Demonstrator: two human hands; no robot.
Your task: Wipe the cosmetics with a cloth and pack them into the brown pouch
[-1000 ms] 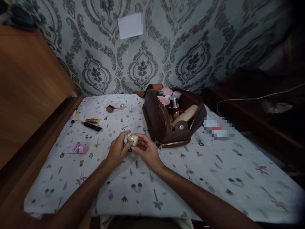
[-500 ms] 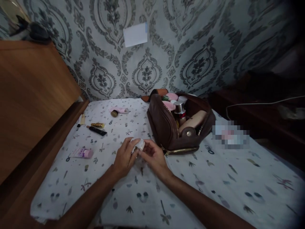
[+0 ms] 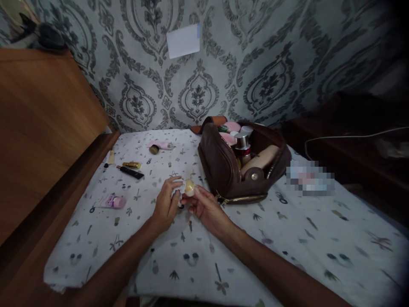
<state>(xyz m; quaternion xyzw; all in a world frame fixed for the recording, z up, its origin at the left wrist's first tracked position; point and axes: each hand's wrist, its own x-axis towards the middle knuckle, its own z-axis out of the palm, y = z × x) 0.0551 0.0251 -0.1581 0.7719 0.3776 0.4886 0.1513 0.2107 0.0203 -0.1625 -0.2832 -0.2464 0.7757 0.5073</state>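
Observation:
My right hand point(image 3: 209, 209) pinches a small round pale-yellow item point(image 3: 189, 187) between thumb and fingers. Just left of it, my left hand point(image 3: 166, 204) has its fingers apart; a whitish, see-through bit shows by its fingertips, too blurred to tell whether it is held. Behind my right hand stands an unzipped brown bag point(image 3: 220, 162), filled with bottles, pink items and a beige tube point(image 3: 262, 161). On the cloth to the left lie a purple-and-white tube point(image 3: 111, 201), a black tube point(image 3: 131, 172), a gold tube point(image 3: 131, 165) and a pink tube point(image 3: 161, 145) beside a round dark-gold item point(image 3: 154, 149).
A patterned white cloth point(image 3: 255, 264) covers the surface. Wooden furniture point(image 3: 47, 128) borders the left side. A blurred-out item point(image 3: 309, 178) lies right of the bag. The patterned wall rises behind, with a white paper point(image 3: 183, 41) on it. A pale cable point(image 3: 351, 137) runs at the right.
My left hand's fingers have opened away from the item. The small item now shows its yellow face in my right hand. The view has shifted slightly.

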